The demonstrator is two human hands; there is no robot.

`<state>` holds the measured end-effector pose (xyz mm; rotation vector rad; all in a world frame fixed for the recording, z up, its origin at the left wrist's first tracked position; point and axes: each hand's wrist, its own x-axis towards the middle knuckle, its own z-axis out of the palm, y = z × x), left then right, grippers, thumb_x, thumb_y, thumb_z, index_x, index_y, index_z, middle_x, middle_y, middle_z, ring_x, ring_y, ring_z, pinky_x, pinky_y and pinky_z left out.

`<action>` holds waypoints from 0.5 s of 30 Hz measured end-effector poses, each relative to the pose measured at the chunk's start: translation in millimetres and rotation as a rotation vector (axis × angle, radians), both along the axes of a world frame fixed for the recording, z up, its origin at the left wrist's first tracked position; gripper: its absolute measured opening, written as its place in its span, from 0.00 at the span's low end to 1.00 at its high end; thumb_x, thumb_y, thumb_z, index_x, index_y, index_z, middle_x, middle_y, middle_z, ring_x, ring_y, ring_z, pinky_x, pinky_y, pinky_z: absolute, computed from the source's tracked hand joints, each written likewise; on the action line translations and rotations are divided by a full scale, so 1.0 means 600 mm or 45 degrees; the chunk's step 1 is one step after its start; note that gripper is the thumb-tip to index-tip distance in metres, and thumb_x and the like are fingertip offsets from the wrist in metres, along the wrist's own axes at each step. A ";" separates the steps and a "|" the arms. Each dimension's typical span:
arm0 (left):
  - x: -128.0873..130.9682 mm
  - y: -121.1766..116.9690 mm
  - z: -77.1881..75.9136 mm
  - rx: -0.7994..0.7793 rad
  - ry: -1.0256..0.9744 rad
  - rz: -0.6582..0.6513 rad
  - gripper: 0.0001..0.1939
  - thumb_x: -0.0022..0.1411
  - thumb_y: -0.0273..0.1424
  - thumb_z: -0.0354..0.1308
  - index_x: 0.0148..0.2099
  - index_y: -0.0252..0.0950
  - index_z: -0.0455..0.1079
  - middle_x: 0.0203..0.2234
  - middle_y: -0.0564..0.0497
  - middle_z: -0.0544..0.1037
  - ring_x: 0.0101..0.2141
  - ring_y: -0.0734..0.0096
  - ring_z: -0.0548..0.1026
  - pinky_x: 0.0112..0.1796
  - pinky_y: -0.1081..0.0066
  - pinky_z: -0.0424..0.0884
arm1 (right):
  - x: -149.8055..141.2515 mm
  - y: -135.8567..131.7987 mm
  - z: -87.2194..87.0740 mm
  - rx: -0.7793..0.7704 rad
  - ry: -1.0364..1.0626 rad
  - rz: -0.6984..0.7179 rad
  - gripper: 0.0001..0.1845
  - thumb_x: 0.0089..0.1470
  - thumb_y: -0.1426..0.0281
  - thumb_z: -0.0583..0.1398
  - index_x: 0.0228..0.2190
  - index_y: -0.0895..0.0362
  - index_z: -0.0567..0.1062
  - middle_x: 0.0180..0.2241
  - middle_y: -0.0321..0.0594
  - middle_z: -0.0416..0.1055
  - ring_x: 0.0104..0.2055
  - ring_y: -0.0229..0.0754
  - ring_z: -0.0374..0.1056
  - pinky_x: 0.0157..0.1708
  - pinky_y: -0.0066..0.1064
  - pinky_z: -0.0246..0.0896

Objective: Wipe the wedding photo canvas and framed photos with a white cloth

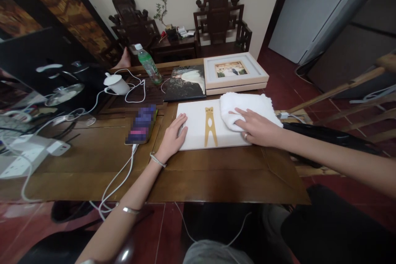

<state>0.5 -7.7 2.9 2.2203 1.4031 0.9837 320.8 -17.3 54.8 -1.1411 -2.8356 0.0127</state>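
A flat white box or board (pixel 194 126) lies on the wooden table, bearing a yellow cat-headed figure (pixel 210 128) with two long legs. My left hand (pixel 173 137) rests on its left edge, fingers stretched out and holding nothing. Over its right part lies a folded white towel (pixel 247 105) with fluffy edges. My right hand (pixel 255 127) is on the towel, the thumb side tucked into a fold and the fingers pressed against the cloth. The towel hides the board's right end.
Behind the board lie a dark photo panel (pixel 187 82) and a boxed picture frame (pixel 236 72). To the left are a charging phone (pixel 142 123), a lidded white cup (pixel 116 84), a green bottle (pixel 149 64), a power strip (pixel 27 154) and loose cables. The table's front edge (pixel 216 201) is near me.
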 end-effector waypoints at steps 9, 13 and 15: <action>0.002 -0.002 0.003 -0.004 0.006 0.006 0.21 0.64 0.34 0.49 0.56 0.30 0.67 0.58 0.39 0.67 0.60 0.60 0.62 0.61 0.55 0.56 | -0.028 -0.083 0.008 -0.084 -0.125 0.006 0.26 0.41 0.85 0.55 0.45 0.64 0.73 0.64 0.58 0.48 0.66 0.64 0.37 0.58 0.62 0.43; 0.003 -0.003 0.005 -0.008 0.017 0.009 0.22 0.64 0.34 0.49 0.57 0.29 0.66 0.58 0.38 0.66 0.60 0.60 0.62 0.61 0.55 0.55 | -0.048 -0.147 0.032 -0.220 -0.106 0.068 0.24 0.41 0.83 0.56 0.43 0.61 0.75 0.64 0.55 0.50 0.66 0.62 0.42 0.58 0.61 0.46; 0.003 -0.003 0.005 -0.005 0.020 0.008 0.21 0.65 0.34 0.49 0.57 0.29 0.66 0.58 0.38 0.66 0.60 0.60 0.62 0.61 0.55 0.56 | -0.047 -0.146 0.040 -0.260 -0.089 0.114 0.25 0.42 0.83 0.54 0.43 0.60 0.74 0.63 0.52 0.53 0.65 0.58 0.45 0.59 0.58 0.48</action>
